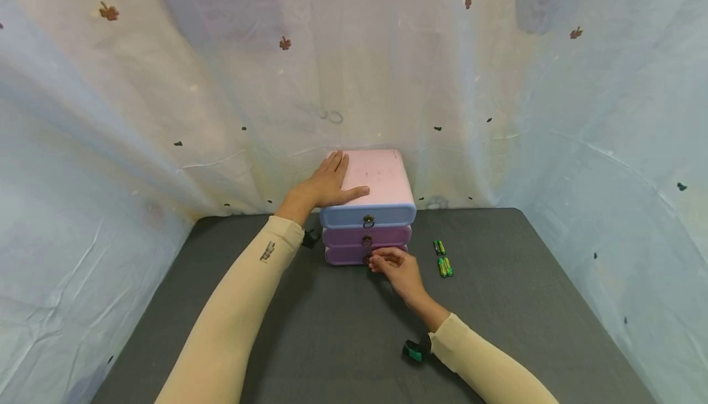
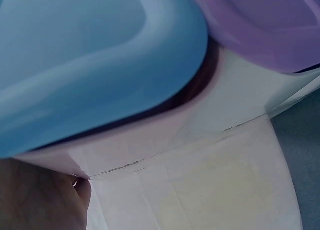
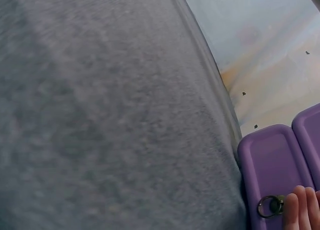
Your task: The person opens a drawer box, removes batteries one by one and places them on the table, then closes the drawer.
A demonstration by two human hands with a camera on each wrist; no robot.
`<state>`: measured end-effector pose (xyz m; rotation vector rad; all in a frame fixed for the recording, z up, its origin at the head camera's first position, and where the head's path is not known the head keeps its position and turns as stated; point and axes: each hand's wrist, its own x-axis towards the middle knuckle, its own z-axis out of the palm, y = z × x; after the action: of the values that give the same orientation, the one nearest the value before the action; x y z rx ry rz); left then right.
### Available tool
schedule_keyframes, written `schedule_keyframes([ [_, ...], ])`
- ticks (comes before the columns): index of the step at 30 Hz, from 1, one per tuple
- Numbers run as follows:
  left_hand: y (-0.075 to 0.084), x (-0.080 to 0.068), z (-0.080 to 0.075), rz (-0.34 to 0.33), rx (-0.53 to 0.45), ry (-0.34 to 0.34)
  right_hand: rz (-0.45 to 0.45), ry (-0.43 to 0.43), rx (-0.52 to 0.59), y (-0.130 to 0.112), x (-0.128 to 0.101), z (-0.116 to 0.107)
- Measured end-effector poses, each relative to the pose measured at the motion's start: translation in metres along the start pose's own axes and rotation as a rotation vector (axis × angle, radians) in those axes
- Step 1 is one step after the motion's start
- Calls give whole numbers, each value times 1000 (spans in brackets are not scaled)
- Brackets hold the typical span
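Note:
A small drawer box with a pink top (image 1: 381, 173) stands at the back of the dark table. Its upper drawer (image 1: 343, 216) is blue; the two below are purple, each with a ring pull. My left hand (image 1: 329, 184) rests on the pink top, fingers spread over its left side. In the left wrist view, part of that hand (image 2: 45, 197) shows beside the box. My right hand (image 1: 399, 269) is at the lowest purple drawer (image 1: 343, 256), fingers bent. The right wrist view has its fingertips (image 3: 300, 210) right beside that drawer's ring pull (image 3: 266, 207), the ring hanging outside them.
Green batteries (image 1: 445, 267) lie in two small groups on the table (image 1: 498, 305), right of the box. A pale patterned curtain (image 1: 354, 84) hangs close behind the box and along both sides. Dark straps (image 1: 415, 350) are on my wrists.

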<state>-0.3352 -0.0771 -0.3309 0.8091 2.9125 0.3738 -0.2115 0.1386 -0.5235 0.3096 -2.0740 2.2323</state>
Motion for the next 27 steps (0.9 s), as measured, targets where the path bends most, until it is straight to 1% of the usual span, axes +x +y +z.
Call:
schedule_keyframes([
  [9, -1, 0, 1, 0, 0, -2, 37, 22, -26, 10, -5, -3],
  [16, 0, -1, -1, -1, -7, -5, 44, 33, -35, 16, -5, -2],
  [22, -2, 1, 0, -3, -10, -17, 51, 34, -47, 17, -5, -1],
  [27, -4, 4, 2, -12, 3, -26, 85, 26, -54, 18, -3, -1],
])
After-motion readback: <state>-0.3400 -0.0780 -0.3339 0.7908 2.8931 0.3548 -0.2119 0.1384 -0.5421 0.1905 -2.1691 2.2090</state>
